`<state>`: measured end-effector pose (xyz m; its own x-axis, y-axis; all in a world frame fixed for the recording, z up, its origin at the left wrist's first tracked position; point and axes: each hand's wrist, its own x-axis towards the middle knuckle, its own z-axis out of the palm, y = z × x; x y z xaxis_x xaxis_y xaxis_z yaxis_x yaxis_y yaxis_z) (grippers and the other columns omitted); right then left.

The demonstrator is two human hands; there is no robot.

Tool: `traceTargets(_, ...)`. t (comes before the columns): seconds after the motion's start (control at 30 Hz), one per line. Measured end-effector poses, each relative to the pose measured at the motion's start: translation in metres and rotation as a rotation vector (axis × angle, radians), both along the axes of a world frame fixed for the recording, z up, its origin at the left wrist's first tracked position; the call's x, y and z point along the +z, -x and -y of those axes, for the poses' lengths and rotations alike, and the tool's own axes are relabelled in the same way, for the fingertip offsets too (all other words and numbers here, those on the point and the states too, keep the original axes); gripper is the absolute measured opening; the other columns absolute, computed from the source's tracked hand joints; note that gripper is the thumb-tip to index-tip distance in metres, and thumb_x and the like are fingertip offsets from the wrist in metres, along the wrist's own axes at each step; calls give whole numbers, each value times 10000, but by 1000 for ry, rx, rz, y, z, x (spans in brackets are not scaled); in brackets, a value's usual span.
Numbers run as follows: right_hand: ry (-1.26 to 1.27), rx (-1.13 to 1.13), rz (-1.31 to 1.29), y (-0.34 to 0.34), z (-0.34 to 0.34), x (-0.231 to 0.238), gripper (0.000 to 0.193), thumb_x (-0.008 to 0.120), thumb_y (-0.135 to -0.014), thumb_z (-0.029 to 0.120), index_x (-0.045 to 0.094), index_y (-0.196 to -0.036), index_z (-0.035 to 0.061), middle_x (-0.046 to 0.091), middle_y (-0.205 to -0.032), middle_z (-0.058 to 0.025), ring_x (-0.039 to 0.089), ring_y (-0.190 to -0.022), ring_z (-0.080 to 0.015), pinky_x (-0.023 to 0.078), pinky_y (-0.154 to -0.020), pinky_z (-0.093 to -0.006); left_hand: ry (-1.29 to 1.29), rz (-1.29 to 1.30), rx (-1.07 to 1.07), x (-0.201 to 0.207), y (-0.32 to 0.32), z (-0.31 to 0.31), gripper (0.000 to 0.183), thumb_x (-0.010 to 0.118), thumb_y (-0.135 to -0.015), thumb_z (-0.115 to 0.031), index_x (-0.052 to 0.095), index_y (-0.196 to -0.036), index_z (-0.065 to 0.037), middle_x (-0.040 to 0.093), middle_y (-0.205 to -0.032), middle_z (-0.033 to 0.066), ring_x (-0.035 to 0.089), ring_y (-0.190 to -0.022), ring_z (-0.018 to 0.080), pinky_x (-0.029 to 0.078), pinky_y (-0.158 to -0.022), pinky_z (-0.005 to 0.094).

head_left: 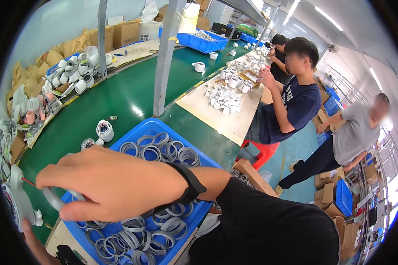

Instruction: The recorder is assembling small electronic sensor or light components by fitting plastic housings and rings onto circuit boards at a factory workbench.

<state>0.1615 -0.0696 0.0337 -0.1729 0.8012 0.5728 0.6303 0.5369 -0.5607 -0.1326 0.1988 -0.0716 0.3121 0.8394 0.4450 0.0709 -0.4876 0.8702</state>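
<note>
My right hand [110, 181], a black band round its wrist, reaches left across a blue tray [210, 161]. Between its thumb and fingers is a grey ring [55, 198], partly hidden by the hand. Many similar grey rings [130, 238] lie loose in the tray. At the left rim, my left hand [33, 243] grips a white round housing [24, 205] from below; most of its fingers are out of sight. Dark parts show in the housing's round face, and a thin red wire sticks out near its top. The held ring is close to the housing, apart from it.
Beyond the tray, a white unit with exposed electronics [105, 131] stands on the green belt [132, 95]. A grey metal post [164, 57] rises behind the tray. White parts [70, 75] crowd the left shelf. Right, a seated co-worker [292, 88] handles something small; another person [356, 132] stands in the aisle.
</note>
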Motion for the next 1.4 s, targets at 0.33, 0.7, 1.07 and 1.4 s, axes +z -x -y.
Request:
traceTargets(0.33, -229, 93, -201, -5, 1, -1, 522, 695, -645, 119, 517, -1117, -14, 557, -949, -167, 598, -743, -308, 481, -693, -387, -12, 174, -141, 12, -32, 46, 634, 563, -897, -291, 320, -1399, 10, 380, -1397, 152, 334, -1318, 229, 255, -1085, 371)
traceTargets(0.7, -292, 63, -193, -11, 19, 5, 557, 723, -621, 140, 512, -1115, -5, 569, -956, -162, 601, -721, -321, 468, -662, -394, -33, 381, -313, 30, -74, 104, 649, 549, -906, -320, 302, -1406, 12, 367, -1404, 153, 323, -1326, 231, 248, -1090, 379)
traceTargets(1.07, -323, 106, -132, -8, 28, 14, 593, 745, -638, 181, 502, -1150, 2, 575, -1025, -159, 609, -787, -331, 485, -667, -398, -130, 543, -442, 59, -73, 133, 665, 534, -914, -349, 284, -1412, 14, 354, -1412, 155, 313, -1333, 234, 241, -1095, 386)
traceTargets(1.4, -642, 114, -217, -11, 5, 9, 596, 695, -660, 93, 492, -1216, 18, 547, -1158, -170, 557, -1001, -332, 503, -791, -366, 286, 640, -525, 54, -87, 156, 849, 617, -818, -410, 193, -1461, -51, 259, -1484, 177, 295, -1347, 320, 280, -1086, 473)
